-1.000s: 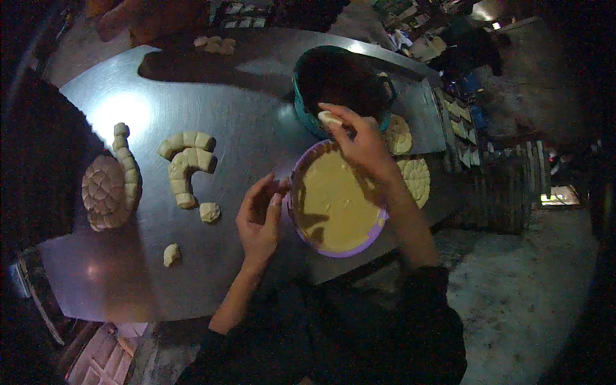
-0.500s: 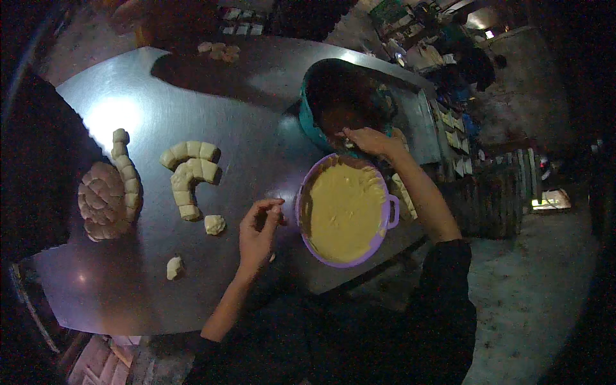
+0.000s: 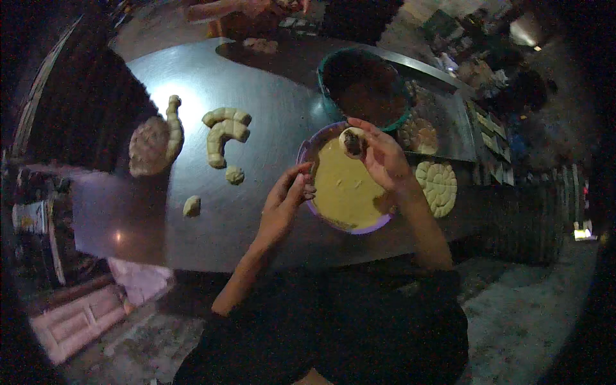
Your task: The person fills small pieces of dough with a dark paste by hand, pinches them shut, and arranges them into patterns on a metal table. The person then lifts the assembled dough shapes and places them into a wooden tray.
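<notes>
Dark-filled dough piece [image 3: 352, 144] is pinched in right hand [image 3: 386, 159] above purple bowl's [image 3: 369, 228] far edge. Left hand [image 3: 290, 190] is placed at bowl's left rim; finger closure indeterminable. Moving room is found on desk [image 3: 276, 125] between bowl and dough strips [image 3: 216, 144].

On the desk [image 3: 276, 96] before me stands the bowl [image 3: 362, 230], with the basin [image 3: 330, 106] just behind it. Left of the bowl lie dough rows [image 3: 217, 151], two lumps [image 3: 235, 175] nearer me and, farther left, a dough cluster [image 3: 149, 146]; another cluster [image 3: 437, 187] lies to the bowl's right.
</notes>
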